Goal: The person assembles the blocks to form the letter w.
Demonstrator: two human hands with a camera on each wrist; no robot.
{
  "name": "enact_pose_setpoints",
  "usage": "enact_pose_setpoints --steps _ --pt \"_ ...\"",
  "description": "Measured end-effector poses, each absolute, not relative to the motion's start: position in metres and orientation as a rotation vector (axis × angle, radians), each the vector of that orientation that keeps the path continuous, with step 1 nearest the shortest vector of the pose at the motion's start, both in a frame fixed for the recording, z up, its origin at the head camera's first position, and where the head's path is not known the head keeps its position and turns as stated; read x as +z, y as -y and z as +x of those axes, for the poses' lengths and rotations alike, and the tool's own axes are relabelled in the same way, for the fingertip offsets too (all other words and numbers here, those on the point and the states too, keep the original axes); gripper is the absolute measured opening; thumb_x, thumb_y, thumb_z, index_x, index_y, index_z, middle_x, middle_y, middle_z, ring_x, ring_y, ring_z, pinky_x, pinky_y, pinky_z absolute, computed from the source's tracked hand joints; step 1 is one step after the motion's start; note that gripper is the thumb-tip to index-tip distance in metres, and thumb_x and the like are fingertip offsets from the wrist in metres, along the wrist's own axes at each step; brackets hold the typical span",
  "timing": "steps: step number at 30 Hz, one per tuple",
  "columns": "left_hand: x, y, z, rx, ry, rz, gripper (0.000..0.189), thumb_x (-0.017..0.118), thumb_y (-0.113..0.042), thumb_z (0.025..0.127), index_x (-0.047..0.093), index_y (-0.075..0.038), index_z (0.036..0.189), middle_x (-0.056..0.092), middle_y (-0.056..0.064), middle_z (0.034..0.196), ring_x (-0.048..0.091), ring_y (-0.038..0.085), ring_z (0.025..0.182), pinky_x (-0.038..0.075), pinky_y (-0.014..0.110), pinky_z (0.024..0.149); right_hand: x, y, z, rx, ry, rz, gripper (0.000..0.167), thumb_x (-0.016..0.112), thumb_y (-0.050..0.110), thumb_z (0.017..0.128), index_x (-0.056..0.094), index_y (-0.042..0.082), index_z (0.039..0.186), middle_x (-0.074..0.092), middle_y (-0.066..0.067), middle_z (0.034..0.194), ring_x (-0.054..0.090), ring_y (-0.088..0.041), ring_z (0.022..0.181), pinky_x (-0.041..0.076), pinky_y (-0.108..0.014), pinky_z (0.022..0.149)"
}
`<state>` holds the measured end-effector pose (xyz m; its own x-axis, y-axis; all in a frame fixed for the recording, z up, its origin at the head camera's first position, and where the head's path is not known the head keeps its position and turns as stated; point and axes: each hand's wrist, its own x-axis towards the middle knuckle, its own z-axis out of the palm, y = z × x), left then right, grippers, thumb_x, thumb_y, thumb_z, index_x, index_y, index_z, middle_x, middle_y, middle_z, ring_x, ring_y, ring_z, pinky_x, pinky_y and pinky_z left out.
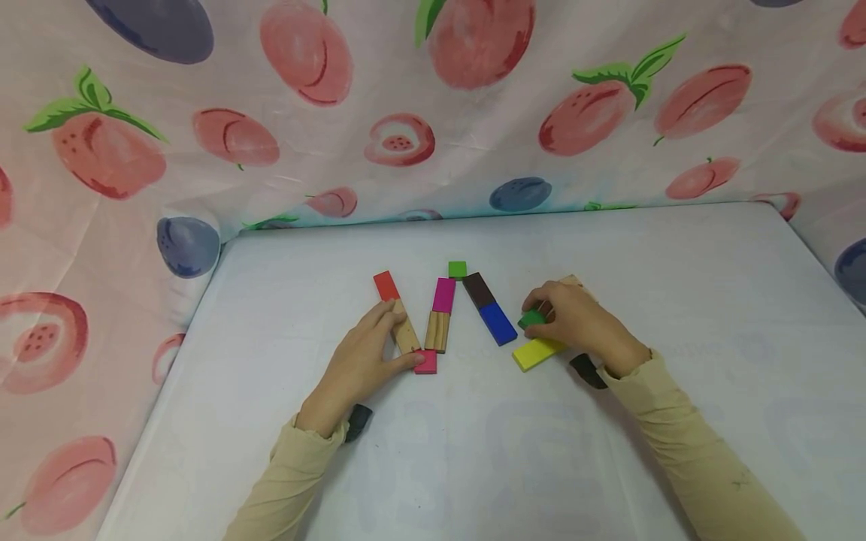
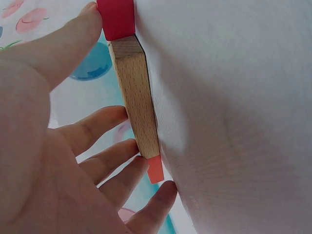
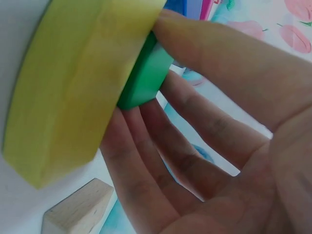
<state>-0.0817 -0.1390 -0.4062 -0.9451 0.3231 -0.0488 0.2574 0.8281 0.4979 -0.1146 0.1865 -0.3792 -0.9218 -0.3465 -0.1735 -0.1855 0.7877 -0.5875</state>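
Across the top and left of the head view hangs a fruit-print cloth [image 1: 399, 176], behind a white table [image 1: 433, 466] that takes up the middle and bottom. Two tan sleeves reach in from the lower edge, the left sleeve [image 1: 284, 473] and the right sleeve [image 1: 697, 443], each with a dark object by the wrist.

Left of centre, the left hand [image 1: 358, 353] has its thumb and fingers spread apart: fingertips touch the side of the plain block [image 1: 408, 336], thumb the pink block [image 1: 425, 363]. Right of centre, the right hand [image 1: 582, 319] pinches the green block [image 1: 532, 319] between thumb and fingers, just above the yellow block [image 1: 537, 354]. This hand stands in front of the yellow block's right end and most of the pale block [image 1: 572, 280].

Between the hands, the brown block [image 1: 478, 289] and blue block [image 1: 498, 324] form a slanting row; to their left, the magenta block [image 1: 443, 294] tops the striped block [image 1: 437, 331]. Further left, the orange block [image 1: 386, 285] adjoins the plain block's upper end. Smallest is the lime block [image 1: 457, 269], at upper centre near the magenta and brown ones.
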Motion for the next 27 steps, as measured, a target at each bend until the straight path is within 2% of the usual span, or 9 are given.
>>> enact_pose_setpoints --steps 14,27 --pt "-0.405 0.1389 -0.0818 0.749 -2.873 0.437 0.072 0.078 -0.044 0.084 0.053 -0.007 0.14 0.037 0.012 0.157 0.033 0.031 0.146 0.035 0.05 0.116 -0.3807 -0.1905 -0.1099 -0.895 -2.659 -0.49 0.034 0.08 0.007 0.082 0.067 -0.005 0.111 0.066 -0.013 0.1 0.061 -0.026 0.093 0.055 -0.041 0.083" --pt "-0.4048 0.1394 -0.0813 0.749 -2.868 0.438 0.072 0.078 -0.043 0.084 0.053 -0.007 0.141 0.037 0.012 0.157 0.033 0.031 0.146 0.035 0.05 0.116 -0.3792 -0.1955 -0.1063 -0.917 -2.587 -0.553 0.032 0.08 0.005 0.081 0.068 -0.003 0.109 0.067 -0.011 0.1 0.063 -0.025 0.094 0.057 -0.041 0.084"
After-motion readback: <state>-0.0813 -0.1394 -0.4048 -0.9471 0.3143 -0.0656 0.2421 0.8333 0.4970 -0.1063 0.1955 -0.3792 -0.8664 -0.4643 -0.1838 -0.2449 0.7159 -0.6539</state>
